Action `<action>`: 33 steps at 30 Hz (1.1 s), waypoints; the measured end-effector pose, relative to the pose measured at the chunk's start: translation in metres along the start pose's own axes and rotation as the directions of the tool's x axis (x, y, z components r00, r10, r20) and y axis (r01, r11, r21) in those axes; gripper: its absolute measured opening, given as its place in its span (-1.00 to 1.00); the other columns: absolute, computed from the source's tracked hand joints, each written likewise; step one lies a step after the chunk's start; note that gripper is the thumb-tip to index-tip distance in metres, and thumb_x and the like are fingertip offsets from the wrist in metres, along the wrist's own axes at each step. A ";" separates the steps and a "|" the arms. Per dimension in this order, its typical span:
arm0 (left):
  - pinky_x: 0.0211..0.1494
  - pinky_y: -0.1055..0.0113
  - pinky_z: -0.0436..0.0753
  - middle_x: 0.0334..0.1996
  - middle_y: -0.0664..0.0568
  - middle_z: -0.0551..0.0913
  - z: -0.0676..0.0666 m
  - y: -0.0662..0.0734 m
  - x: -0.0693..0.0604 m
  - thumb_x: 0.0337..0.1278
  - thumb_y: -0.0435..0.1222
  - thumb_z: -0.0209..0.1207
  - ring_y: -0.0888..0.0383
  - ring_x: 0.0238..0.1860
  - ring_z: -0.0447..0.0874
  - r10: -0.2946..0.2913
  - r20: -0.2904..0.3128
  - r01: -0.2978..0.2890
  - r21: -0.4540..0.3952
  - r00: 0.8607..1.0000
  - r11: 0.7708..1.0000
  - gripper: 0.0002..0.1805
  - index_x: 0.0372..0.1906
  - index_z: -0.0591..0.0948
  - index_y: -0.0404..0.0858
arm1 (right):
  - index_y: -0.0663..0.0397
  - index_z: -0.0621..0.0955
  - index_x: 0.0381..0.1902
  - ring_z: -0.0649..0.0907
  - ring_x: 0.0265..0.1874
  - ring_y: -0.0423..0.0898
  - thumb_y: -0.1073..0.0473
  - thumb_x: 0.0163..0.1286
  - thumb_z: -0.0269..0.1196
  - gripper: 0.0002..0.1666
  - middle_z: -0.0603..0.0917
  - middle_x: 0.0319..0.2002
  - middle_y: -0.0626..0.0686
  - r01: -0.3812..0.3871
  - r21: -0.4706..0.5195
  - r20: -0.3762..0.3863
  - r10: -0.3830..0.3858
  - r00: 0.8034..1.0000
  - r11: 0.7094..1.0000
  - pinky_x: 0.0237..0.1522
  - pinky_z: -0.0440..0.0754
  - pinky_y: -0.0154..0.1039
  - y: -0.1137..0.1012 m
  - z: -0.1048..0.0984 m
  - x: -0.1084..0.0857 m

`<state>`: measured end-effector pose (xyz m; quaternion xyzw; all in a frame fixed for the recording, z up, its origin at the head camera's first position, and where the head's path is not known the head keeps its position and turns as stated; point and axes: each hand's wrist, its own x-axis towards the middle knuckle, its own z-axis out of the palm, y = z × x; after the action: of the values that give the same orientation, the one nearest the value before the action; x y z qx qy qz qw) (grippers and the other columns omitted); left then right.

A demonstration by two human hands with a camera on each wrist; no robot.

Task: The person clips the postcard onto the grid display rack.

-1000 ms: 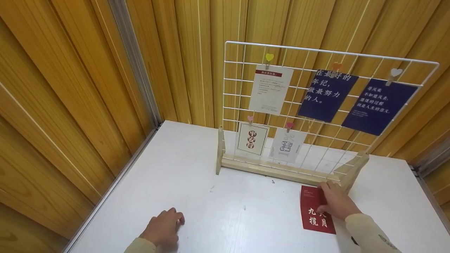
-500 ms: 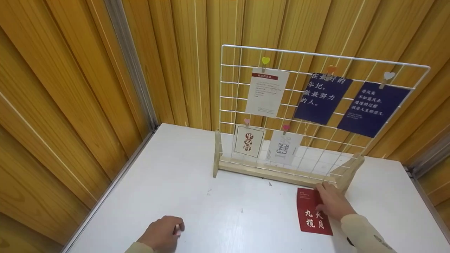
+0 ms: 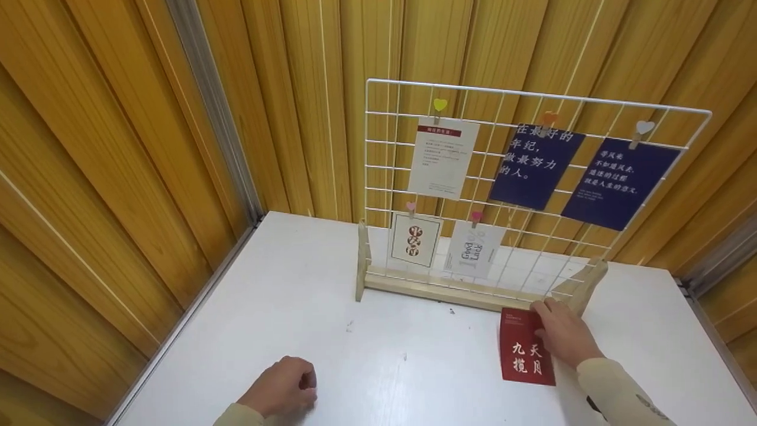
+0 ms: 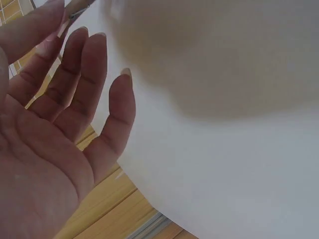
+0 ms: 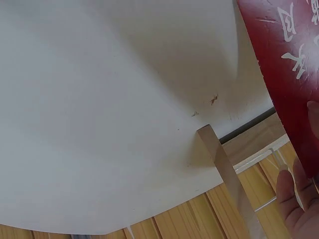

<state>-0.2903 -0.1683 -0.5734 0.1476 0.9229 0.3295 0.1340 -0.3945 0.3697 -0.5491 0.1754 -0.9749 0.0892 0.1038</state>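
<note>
My right hand [image 3: 565, 334] pinches a red card [image 3: 523, 361] with white Chinese characters by its right edge, near the top. In the right wrist view the thumb lies on the card's printed face, with other fingers behind. The card is just in front of the rack's wooden base. My left hand [image 3: 281, 387] is low over the table at the left. In the left wrist view its thumb and forefinger pinch a small wooden clothespin [image 4: 77, 10] with a metal spring, partly cut off by the frame. The head view hides this clothespin behind the fingers.
A white wire grid rack [image 3: 538, 94] on a wooden base [image 3: 437, 291] stands at the back of the white table [image 3: 284, 307]. Heart-topped clips hold several cards on it, including a dark blue card [image 3: 615, 183]. Wood-panelled walls [image 3: 295, 118] rise behind and left.
The red card has been raised slightly toward the rack, and the right thumb sits nearer its edge. My left hand has turned, hiding a small pale pink thing seen half a second ago.
</note>
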 end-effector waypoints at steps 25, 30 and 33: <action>-0.03 -0.29 0.44 -0.48 0.37 0.58 0.009 0.012 0.013 0.05 -0.29 0.41 0.30 -0.38 0.53 0.047 -0.118 -0.038 0.079 0.992 0.996 -0.89 -0.45 0.69 -0.03 | 0.14 0.57 -0.02 0.62 -0.26 0.06 0.44 0.11 0.45 -0.53 0.58 -0.24 0.10 0.068 0.028 -0.126 -0.064 0.990 0.997 -0.13 0.64 0.12 -0.005 -0.023 0.001; -0.07 -0.17 0.34 -0.49 0.41 0.57 0.009 0.012 0.014 0.03 -0.27 0.41 0.28 -0.35 0.47 0.054 -0.128 -0.040 0.105 0.990 0.994 -0.89 -0.46 0.69 -0.01 | 0.12 0.57 0.00 0.64 -0.20 0.10 0.47 0.10 0.44 -0.50 0.59 -0.21 0.10 0.075 0.037 -0.121 -0.070 0.990 0.997 -0.09 0.62 0.16 -0.005 -0.028 0.000; -0.05 -0.18 0.32 -0.48 0.42 0.57 0.009 0.012 0.013 0.03 -0.27 0.41 0.27 -0.34 0.47 0.058 -0.126 -0.045 0.101 0.990 0.994 -0.90 -0.44 0.70 -0.01 | 0.10 0.56 0.00 0.64 -0.17 0.12 0.51 0.10 0.42 -0.49 0.58 -0.19 0.09 0.081 0.057 -0.131 -0.073 0.989 0.995 -0.09 0.62 0.18 -0.006 -0.030 -0.001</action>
<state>-0.2970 -0.1502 -0.5744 0.1561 0.9405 0.2961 0.0581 -0.3864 0.3705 -0.5194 0.2100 -0.9554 0.1267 0.1645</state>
